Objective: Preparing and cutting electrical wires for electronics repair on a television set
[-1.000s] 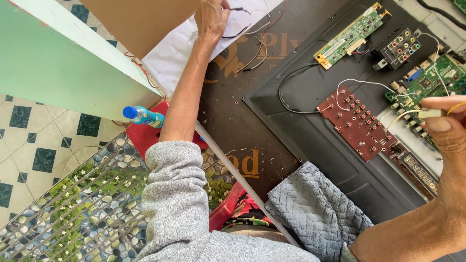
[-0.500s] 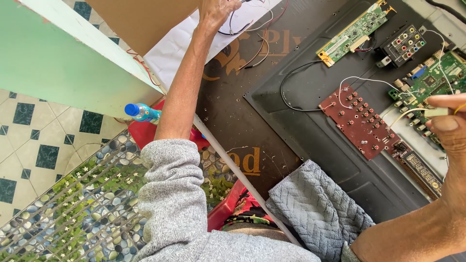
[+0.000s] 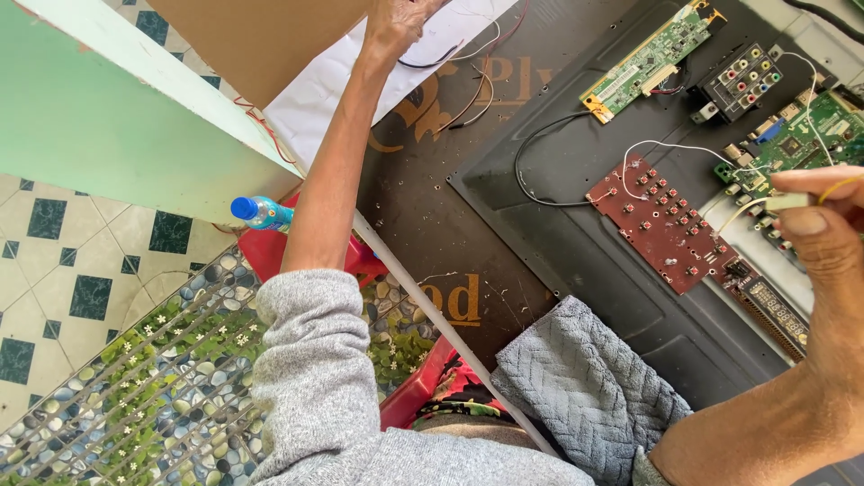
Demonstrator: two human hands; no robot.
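From the head camera, the right hand (image 3: 823,243) sits at the right edge of the frame, thumb and forefinger pinched shut on a small pale connector (image 3: 787,202) with a thin yellow wire running off its far end. Just beyond those fingers lies a green circuit board (image 3: 796,144) crowded with sockets, and white wires (image 3: 684,148) trail from that side toward a dark red button board (image 3: 664,222) just left of the hand. Both boards rest on the black back panel (image 3: 576,261) of a flat screen laid face down on the desk (image 3: 423,216).

The left hand (image 3: 396,22) is stretched far up to the top edge of the frame, well apart from the right one. Its fingers are cut off by the frame edge, so I cannot tell how far they are closed; a loop of dark and red wires (image 3: 450,58) lies just beside it, over a white sheet (image 3: 324,81). To the right of that hand, a long green board (image 3: 652,58) and a black block of coloured sockets (image 3: 742,81) sit on the panel.

Below the left forearm stand a blue-capped bottle (image 3: 261,212) and a red stool (image 3: 270,256). A grey cloth (image 3: 576,387) lies between the two forearms.
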